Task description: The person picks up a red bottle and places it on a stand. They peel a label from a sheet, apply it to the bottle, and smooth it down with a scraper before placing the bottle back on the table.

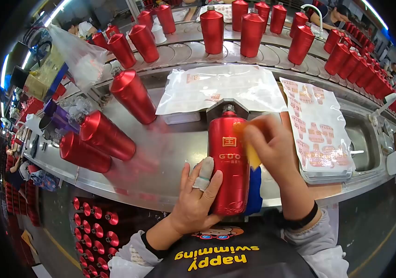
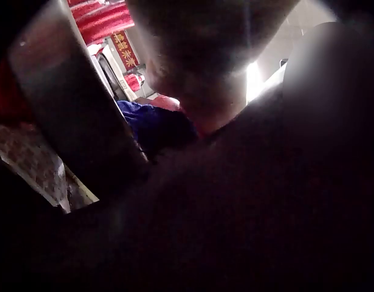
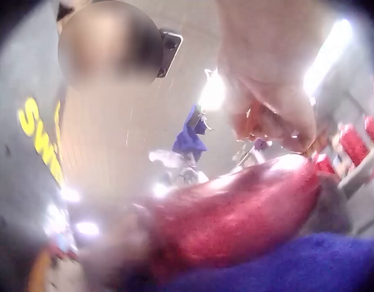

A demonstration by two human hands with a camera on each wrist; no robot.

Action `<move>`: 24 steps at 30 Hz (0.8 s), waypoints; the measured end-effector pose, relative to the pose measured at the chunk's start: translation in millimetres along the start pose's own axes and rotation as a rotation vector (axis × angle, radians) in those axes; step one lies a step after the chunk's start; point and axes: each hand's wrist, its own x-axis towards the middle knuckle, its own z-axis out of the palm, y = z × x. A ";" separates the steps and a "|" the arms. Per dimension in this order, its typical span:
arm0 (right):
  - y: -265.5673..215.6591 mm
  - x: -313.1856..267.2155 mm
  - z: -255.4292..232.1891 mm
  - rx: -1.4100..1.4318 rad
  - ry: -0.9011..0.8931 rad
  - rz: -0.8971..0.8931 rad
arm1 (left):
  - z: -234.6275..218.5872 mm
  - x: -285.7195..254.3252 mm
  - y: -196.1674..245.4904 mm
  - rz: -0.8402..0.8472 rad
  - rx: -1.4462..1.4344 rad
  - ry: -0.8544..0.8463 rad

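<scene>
A red metallic bottle (image 1: 228, 139) with gold lettering and a dark cap leans back on a dark angular holder (image 1: 240, 109) in front of me. My left hand (image 1: 195, 201) grips its lower left side near the base, one finger wrapped in a pale bandage (image 1: 203, 178). At the bottle's upper right side, my right hand (image 1: 272, 143), motion-blurred, pinches a small yellow and orange piece (image 1: 254, 158) against it. In the right wrist view, the right hand (image 3: 272, 115) is just above the bottle (image 3: 235, 213). The left wrist view is mostly dark.
Blue cloth (image 1: 254, 190) lies beside the bottle. More red bottles (image 1: 133, 96) stand at left, others along the conveyor (image 1: 179, 52) behind. White sheets (image 1: 223, 88) cover the bench's back; a printed sheet (image 1: 318, 125) lies at right beside a sink (image 1: 365, 139).
</scene>
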 end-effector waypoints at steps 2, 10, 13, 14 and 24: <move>6.4 7.7 -4.4 -0.083 0.217 0.017 | -1.4 1.2 0.1 0.005 0.012 0.003; 39.9 -22.3 27.6 0.636 0.153 0.274 | 8.0 -0.2 -7.3 0.030 -0.113 0.057; 53.9 -29.6 26.5 0.661 0.142 0.328 | 14.8 -2.3 -10.6 0.041 -0.159 0.075; 53.6 -32.1 23.8 0.693 0.153 0.356 | 14.7 -3.7 -11.2 0.040 -0.175 0.075; 53.4 -46.8 14.5 0.807 0.213 0.350 | -32.2 105.5 -50.7 0.339 0.135 -0.210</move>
